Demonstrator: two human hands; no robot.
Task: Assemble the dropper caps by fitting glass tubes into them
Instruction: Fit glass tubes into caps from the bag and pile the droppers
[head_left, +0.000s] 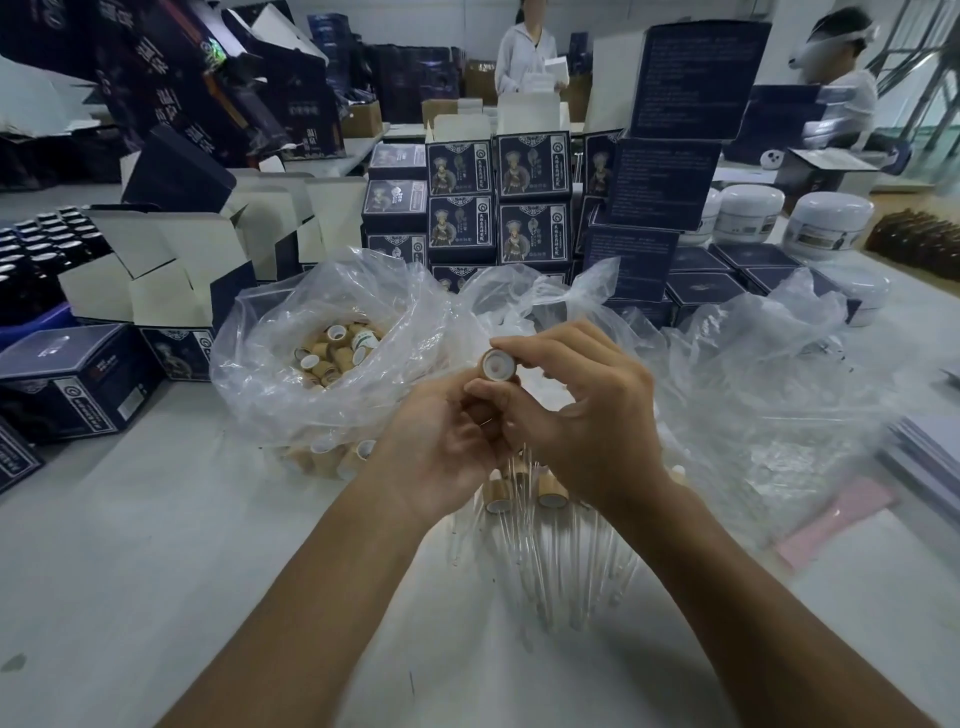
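Above the near middle of the table, the right hand (582, 395) pinches a light, stiff wooden dropper cap (498, 364) by its sides, the left hand (447, 441) closed beneath it on something hidden, perhaps a fragile glass tube

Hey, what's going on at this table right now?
A person is assembling dropper caps. The right hand pinches a bamboo-coloured cap, open end toward the camera, while the left hand works beneath it. More caps sit in a clear plastic bag, and finished droppers lie on the table below the hands.
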